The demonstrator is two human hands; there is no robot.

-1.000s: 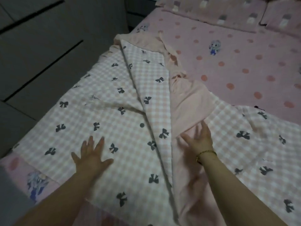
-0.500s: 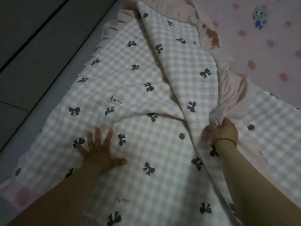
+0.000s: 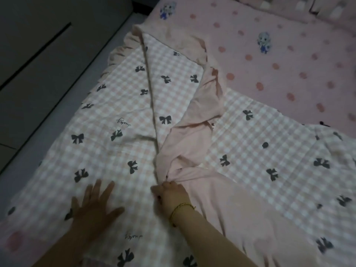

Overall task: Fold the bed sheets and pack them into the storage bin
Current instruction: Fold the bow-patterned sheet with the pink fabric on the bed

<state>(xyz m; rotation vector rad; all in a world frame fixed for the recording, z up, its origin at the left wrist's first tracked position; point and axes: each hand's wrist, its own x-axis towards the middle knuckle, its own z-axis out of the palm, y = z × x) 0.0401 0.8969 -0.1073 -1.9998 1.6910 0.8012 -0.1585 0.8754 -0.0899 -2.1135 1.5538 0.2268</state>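
Observation:
A pink-and-white checked bed sheet (image 3: 107,151) with dark bow prints lies spread over the bed, its plain pink underside (image 3: 192,143) turned up along a fold down the middle. My left hand (image 3: 94,207) presses flat on the checked side, fingers spread. My right hand (image 3: 170,195), with a gold bracelet on the wrist, grips a bunched piece of the pink underside at the fold. No storage bin is in view.
Under the sheet lies a pink polka-dot bed cover (image 3: 279,60) with small cartoon figures. Pillows (image 3: 300,6) sit at the far right top. A dark cabinet front (image 3: 38,45) and grey floor (image 3: 57,112) run along the bed's left edge.
My right hand went from lying flat to gripping the pink fabric, then pulled it toward me and leftward to the fold. My left hand stayed pressing the sheet.

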